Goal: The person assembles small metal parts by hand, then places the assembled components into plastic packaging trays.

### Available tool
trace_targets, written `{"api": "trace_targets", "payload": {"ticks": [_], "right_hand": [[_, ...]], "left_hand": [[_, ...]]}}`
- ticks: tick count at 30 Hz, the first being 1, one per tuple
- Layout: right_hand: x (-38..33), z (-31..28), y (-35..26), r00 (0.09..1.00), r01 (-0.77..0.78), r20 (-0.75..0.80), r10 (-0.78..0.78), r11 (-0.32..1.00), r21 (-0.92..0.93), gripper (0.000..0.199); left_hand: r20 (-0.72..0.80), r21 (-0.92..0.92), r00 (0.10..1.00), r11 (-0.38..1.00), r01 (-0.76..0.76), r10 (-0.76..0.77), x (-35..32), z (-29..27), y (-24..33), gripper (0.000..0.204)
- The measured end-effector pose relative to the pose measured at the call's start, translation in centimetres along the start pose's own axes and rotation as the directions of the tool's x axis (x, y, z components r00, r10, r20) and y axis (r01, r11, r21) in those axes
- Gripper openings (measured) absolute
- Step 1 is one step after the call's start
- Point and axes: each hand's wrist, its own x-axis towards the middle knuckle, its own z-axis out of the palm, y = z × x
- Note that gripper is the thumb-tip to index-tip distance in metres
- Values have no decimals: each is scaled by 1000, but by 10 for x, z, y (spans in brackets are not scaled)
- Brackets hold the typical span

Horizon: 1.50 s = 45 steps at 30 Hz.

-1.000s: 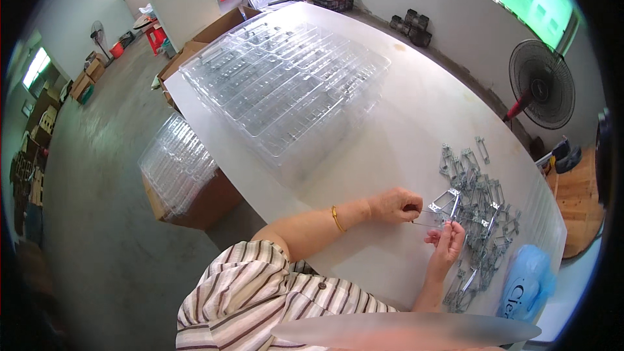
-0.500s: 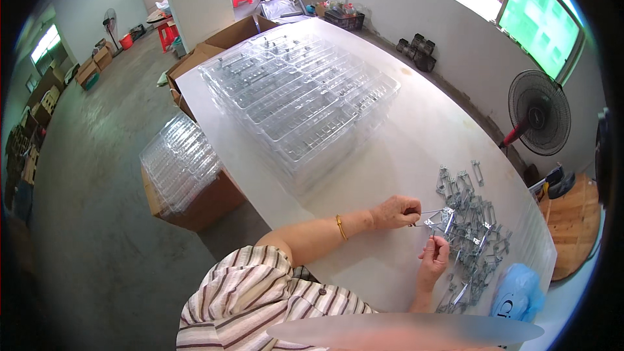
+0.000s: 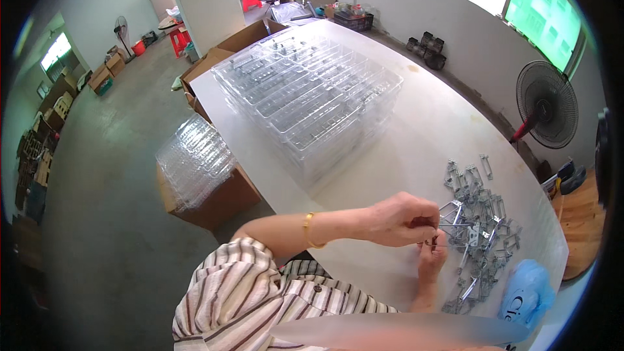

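Observation:
My left hand (image 3: 400,220) is closed over the near side of the table, its fingers pinched on a thin metal piece (image 3: 455,225). Two slender rods of that piece stick out to the right over the pile, and a small bright plate shows near their far end. Just below it, my right hand (image 3: 430,265) is closed too, fingertips meeting those of the left. Whatever sits between its fingers is too small and hidden to make out. Beside both hands lies a loose heap of small grey metal brackets (image 3: 492,240).
A stack of clear plastic trays (image 3: 296,104) with metal parts stands on the far left of the white table (image 3: 383,172). More clear trays (image 3: 198,162) top a cardboard box at left. A blue plastic bag (image 3: 528,292) lies at the right edge, a black fan (image 3: 547,104) beyond.
My left hand has come nearer and closer to the right hand, with the rods moving along. The fingertips now meet where they were apart. The whole view has shifted slightly.

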Motion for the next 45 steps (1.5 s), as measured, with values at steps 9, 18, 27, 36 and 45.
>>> {"api": "trace_targets", "payload": {"ticks": [9, 18, 27, 36, 45], "right_hand": [[0, 8, -2, 999, -25, -26, 26, 999, 22, 3], [1, 7, -7, 1000, -2, -10, 1, 998, -66, 3], [0, 9, -7, 999, -31, -39, 29, 998, -54, 4], [1, 8, -10, 999, -24, -32, 21, 995, -93, 4], [0, 7, -8, 999, -33, -30, 31, 996, -84, 3]], "left_hand": [[-341, 268, 938, 951, 155, -56, -16, -146, 79, 6], [-660, 399, 714, 697, 596, -233, 7, -336, 36, 10], [-742, 382, 612, 577, 722, -274, 20, -412, -25, 13], [-740, 443, 600, 450, 775, -305, 28, -425, -55, 15], [-720, 581, 656, 320, 748, -227, 33, -417, -67, 20]]}}
